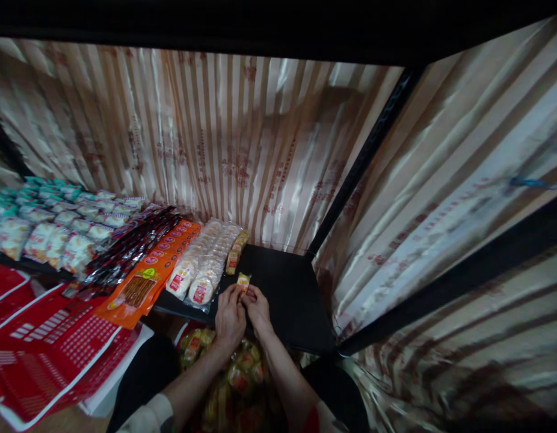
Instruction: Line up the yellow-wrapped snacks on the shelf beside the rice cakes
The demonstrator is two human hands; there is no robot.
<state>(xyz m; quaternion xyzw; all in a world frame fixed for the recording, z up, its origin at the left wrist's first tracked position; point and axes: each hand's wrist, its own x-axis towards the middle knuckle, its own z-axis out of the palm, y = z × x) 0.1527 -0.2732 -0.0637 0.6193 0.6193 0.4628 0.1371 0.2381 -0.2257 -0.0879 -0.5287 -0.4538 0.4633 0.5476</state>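
Packet [243, 279] stood out, yellow and small, over the front part of the shelf [290, 300], just before a short row [237, 252] of like ones; whether it touched the shelf could not be told. The left hand [230, 317] and right hand [259, 311] met on it from either side, fingertips nearly closed and pinching its lower part, perhaps because so small a thing left little to grip and two hands steadied it. Its printed face seemed turned toward the person, as did those of the snacks [201, 264] beside the row, likely so labels could be read. Further left, an orange bag [147, 273], dark bags [136, 240] and white packs [71, 225] lay grouped by kind. More yellow packets [237, 377] were heaped below, between the knees, within easy reach; a red basket [48, 355] sat to the left.
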